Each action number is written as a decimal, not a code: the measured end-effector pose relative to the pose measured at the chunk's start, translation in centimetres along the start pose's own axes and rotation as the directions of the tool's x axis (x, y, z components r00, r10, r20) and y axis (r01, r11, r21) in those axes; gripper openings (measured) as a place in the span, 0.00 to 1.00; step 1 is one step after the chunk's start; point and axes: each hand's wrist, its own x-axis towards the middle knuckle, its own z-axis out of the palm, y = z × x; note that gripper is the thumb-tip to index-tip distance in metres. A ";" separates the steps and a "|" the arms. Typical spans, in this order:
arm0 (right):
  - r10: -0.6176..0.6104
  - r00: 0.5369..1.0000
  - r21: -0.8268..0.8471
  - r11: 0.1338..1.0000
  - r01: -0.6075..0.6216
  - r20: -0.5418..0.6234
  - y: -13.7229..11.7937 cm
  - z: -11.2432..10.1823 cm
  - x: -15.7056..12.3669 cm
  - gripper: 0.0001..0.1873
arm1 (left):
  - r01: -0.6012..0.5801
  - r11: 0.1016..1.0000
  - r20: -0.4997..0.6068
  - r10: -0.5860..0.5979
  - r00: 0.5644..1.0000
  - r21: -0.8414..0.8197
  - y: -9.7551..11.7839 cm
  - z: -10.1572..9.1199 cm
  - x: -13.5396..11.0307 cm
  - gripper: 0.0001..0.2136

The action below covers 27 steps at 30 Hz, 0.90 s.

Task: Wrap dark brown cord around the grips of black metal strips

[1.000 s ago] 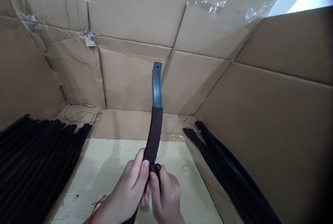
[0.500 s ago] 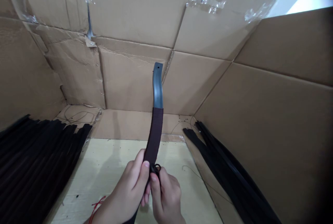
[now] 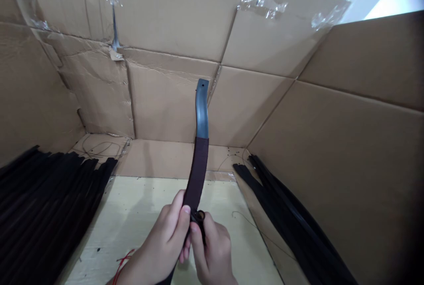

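A long curved strip (image 3: 198, 165) rises from my hands toward the back cardboard wall. Dark brown fabric sleeves most of its length, and the bare blue-grey end (image 3: 202, 108) has a small hole near the tip. My left hand (image 3: 168, 236) is wrapped round the sleeved part, thumb on top. Close against the strip's right edge, my right hand (image 3: 212, 243) grips a small black tool with a ring (image 3: 199, 215), pinched between thumb and fingers. Most of that tool is hidden by my fingers, so its kind is unclear. The strip's lower end runs out of view.
Several dark sleeved strips (image 3: 56, 205) lie side by side at the left. A few more black strips (image 3: 281, 218) lie along the right wall. Taped cardboard walls (image 3: 172, 95) enclose the pale board (image 3: 132, 214). Loose threads (image 3: 99, 148) lie in the back left corner.
The bare end of the strip has shifted very slightly right. The black tool's ring has turned a little in my right hand. My left hand stays in place.
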 end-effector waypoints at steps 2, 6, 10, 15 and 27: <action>0.025 0.999 -0.001 1.000 -0.025 0.028 0.1 -0.1 -0.1 0.11 | 0.003 1.000 -0.001 -0.003 1.000 0.010 0.0 0.0 -0.1 0.28; 0.015 0.999 -0.039 0.999 -0.013 0.046 0.3 -0.2 -0.4 0.11 | 0.001 1.000 -0.015 -0.001 1.000 0.024 0.2 0.0 -0.2 0.28; -0.009 1.000 -0.004 1.000 0.009 0.027 0.3 0.0 -0.4 0.12 | 0.008 0.999 -0.006 -0.008 1.000 0.044 0.8 0.1 -0.3 0.28; -0.040 0.998 0.017 0.999 0.041 -0.049 0.3 0.2 -0.1 0.14 | -0.007 0.999 0.038 0.005 0.999 0.035 1.6 0.4 -0.4 0.29; 0.007 1.000 0.076 0.997 -0.009 0.026 0.1 -0.1 -0.2 0.12 | 0.009 1.000 -0.010 -0.009 1.000 0.013 0.1 0.2 -0.4 0.28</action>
